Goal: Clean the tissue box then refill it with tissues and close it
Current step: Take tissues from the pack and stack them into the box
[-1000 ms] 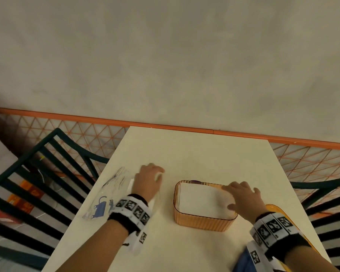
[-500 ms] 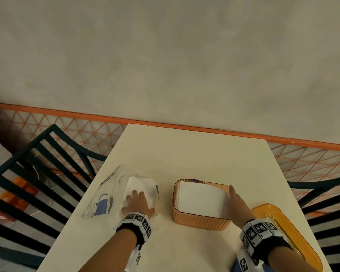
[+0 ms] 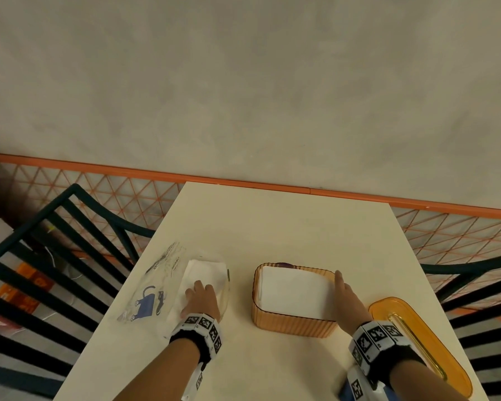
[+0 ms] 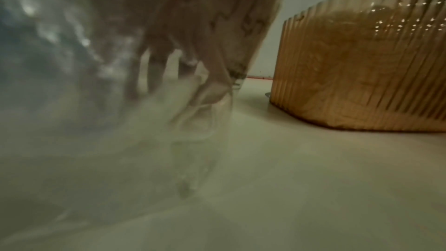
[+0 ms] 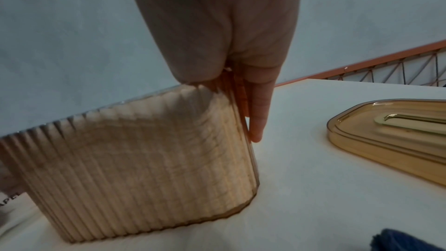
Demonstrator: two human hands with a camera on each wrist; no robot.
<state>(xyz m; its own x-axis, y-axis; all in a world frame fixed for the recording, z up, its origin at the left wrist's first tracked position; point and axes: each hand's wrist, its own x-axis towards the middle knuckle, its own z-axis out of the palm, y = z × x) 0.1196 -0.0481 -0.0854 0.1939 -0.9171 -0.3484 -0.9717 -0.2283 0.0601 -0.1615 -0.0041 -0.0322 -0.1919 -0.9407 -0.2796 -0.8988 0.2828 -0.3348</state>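
Tissue box (image 3: pixel 295 325) mouth-up, lengthwise left-right, right hand (image 3: pixel 348 302) fingers (image 5: pixel 259 114) pinching end, left hand (image 3: pixel 201 299) flat

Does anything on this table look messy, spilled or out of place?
Nothing spilled or broken. The amber tissue box stands upright, filled with tissues, but its lid lies apart on the table beside it, and a clear wrapper lies on its other side.

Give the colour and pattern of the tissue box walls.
Translucent amber, vertically ribbed tissue box; best in right wrist view.
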